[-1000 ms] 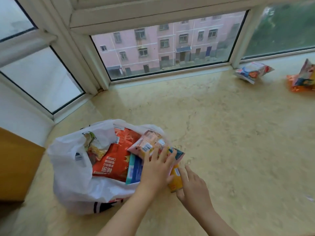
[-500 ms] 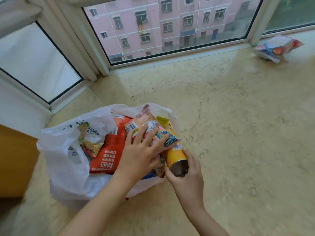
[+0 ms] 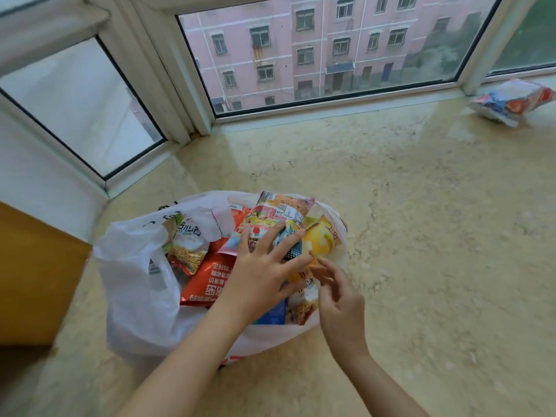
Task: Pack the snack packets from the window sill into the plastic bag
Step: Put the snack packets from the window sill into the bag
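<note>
A white plastic bag (image 3: 135, 284) lies open on the marble window sill (image 3: 421, 236), stuffed with several snack packets. An orange-red packet (image 3: 207, 281) and a noodle packet (image 3: 186, 251) lie on the left inside it. My left hand (image 3: 258, 272) presses with spread fingers on a pink and orange packet (image 3: 279, 212) on top of the pile. A yellow canister (image 3: 322, 239) lies inside the bag's right edge. My right hand (image 3: 340, 299) hovers just beside the canister, its fingers loosely bent and holding nothing. One more packet (image 3: 511, 100) lies far right by the window.
Window frames (image 3: 192, 115) border the sill at the back and left. A yellow-brown cabinet side (image 3: 33, 281) stands to the left of the bag. Bare marble stretches to the right of the bag.
The yellow canister has gone from my right hand into the bag, and that hand has let go of it. My left hand keeps pressing the top packet. The view has shifted left.
</note>
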A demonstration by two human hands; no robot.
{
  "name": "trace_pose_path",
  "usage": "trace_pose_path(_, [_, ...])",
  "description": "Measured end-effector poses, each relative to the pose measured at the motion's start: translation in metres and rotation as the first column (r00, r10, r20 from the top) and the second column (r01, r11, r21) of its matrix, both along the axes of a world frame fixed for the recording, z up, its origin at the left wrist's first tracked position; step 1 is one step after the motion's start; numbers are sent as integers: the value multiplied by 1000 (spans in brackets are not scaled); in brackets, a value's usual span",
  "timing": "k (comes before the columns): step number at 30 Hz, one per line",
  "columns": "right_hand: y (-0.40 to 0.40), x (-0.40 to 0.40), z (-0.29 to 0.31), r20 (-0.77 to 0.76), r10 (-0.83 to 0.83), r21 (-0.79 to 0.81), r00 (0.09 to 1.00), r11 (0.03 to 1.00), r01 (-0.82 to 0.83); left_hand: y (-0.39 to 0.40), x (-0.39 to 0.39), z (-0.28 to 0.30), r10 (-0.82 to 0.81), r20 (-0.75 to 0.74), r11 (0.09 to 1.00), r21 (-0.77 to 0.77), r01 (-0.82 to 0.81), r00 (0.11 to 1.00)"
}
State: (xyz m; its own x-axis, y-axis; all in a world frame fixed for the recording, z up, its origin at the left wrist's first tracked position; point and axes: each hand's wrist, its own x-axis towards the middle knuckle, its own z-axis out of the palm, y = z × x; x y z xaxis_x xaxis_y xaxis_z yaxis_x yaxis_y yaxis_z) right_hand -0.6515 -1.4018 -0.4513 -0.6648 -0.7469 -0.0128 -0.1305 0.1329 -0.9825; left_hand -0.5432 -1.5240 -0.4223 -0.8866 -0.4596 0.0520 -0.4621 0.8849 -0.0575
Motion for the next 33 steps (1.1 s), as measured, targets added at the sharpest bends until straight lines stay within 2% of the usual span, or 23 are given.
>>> trace_pose_path(1, [-3,-9,-3,-136,-21,17,990,1000,23,2,-3,-3,11,-10,1000,-9,-11,1000])
trace_pose_path(3, [-13,-31,-12,-412,-41,68,910,995,76,5,-8,-8,40,-48,999,-18,-41,998])
trace_pose_path(6, [-43,-67,-27,-583,40,217,812,970,108,9,-10,-10,65,-93,997,-35,-68,994])
trace_pose_path(8, [-61,-83,-31,-581,137,341,802,936,87,11,-9,-12,59,-119,997,-48,-66,991])
trace_pose_path(10, [-75,-90,-33,-513,191,429,837,901,57,14,-8,-14,47,-137,996,-63,-56,989])
trace_pose_path(13, [-87,-91,-32,-228,151,471,962,882,-27,14,-6,-16,37,-148,997,-67,-47,988])
trace_pose_path(15, [-92,-94,-30,-45,83,455,996,889,-53,15,-4,-15,43,-137,997,-58,-51,990])
trace_pose_path(16, [-92,-94,-27,-20,65,437,998,898,-50,17,-3,-14,50,-128,997,-49,-57,990])
trace_pose_path(19, [-90,-86,-16,-66,73,329,995,943,-48,25,-5,-11,81,-93,996,-28,-84,992])
trace_pose_path(22, [-86,-68,-9,-207,113,231,972,971,-64,32,-12,-8,152,-51,988,-29,-154,987])
trace_pose_path(29, [-71,-65,-10,-476,-30,75,879,994,74,44,-27,-14,282,-25,959,-33,-282,959])
trace_pose_path(31, [-67,-69,-7,-491,-100,11,865,993,121,44,-28,-16,278,-36,959,-41,-279,960])
trace_pose_path(33, [-64,-73,0,-384,-143,-41,912,990,138,43,-29,-18,276,-41,959,-50,-278,960])
